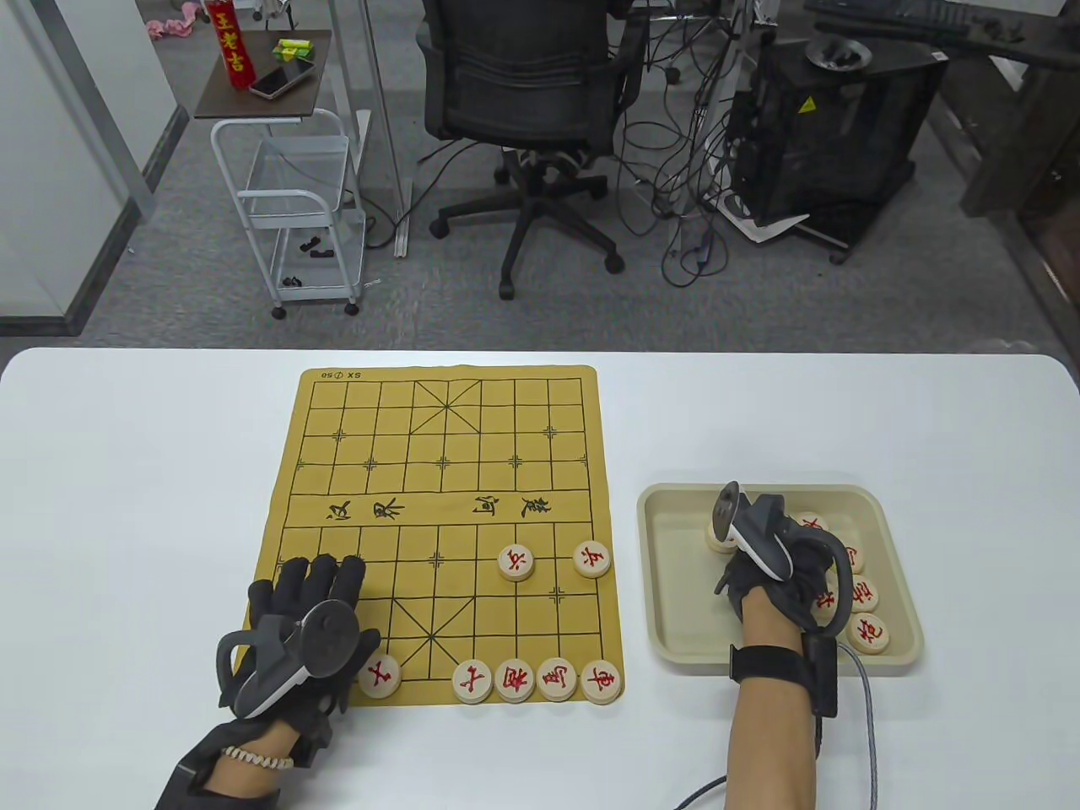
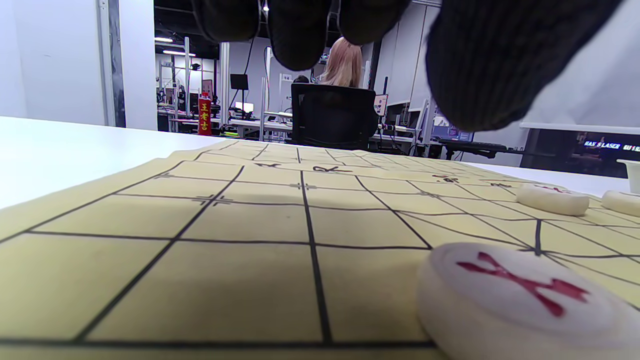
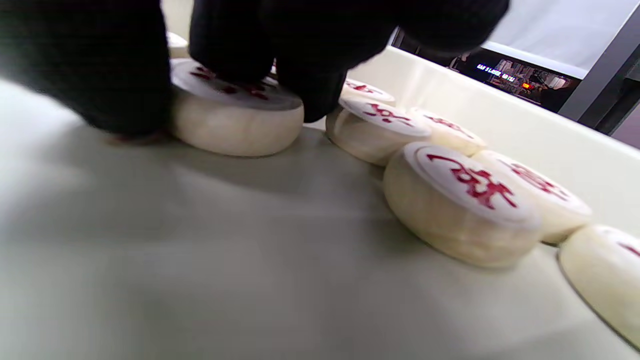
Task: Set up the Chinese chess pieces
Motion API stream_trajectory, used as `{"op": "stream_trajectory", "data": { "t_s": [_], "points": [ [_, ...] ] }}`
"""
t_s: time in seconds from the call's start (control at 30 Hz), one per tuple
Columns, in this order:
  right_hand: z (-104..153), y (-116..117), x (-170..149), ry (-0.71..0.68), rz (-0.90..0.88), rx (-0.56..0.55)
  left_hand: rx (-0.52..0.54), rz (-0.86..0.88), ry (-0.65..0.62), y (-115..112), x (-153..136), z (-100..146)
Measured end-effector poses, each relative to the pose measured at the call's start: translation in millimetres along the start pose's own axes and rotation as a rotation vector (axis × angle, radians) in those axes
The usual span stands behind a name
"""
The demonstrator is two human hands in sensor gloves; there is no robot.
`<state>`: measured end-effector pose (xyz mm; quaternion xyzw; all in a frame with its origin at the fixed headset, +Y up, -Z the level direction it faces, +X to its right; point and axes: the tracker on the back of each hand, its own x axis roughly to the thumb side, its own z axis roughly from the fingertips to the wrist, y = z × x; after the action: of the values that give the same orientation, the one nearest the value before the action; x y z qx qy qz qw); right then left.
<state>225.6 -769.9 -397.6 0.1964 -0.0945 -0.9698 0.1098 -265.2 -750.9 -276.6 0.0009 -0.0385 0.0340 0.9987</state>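
My left hand (image 1: pixel 308 620) lies flat, fingers straight, on the board's (image 1: pixel 439 472) near left corner, seven pieces set, while my right hand (image 1: pixel 780 565) pinches another piece (image 3: pixel 235 117) among several left in the tray (image 1: pixel 675 624).

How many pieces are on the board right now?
7: five along the near row, two a few rows up at right. The left hand may hide more.
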Motion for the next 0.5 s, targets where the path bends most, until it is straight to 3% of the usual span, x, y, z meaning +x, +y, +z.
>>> {"op": "stream_trajectory", "data": {
  "t_s": [0.17, 0.27, 0.43, 0.5],
  "points": [
    [20.1, -16.0, 2.0, -0.057, -0.101, -0.079, -0.001, -0.005, -0.016, -1.4, 1.7, -0.4],
    [45.4, -33.5, 10.8, -0.147, -0.201, -0.161, 0.009, 0.001, -0.022, 0.4, 2.5, 1.0],
    [108.5, -59.1, 40.0, -0.354, -0.269, -0.363, 0.02, -0.015, -0.057, 1.5, 10.3, 5.3],
    [145.2, -66.9, 57.3, -0.46, -0.275, -0.453, 0.021, -0.02, -0.074, 1.6, 14.6, 6.8]
  ]
}}
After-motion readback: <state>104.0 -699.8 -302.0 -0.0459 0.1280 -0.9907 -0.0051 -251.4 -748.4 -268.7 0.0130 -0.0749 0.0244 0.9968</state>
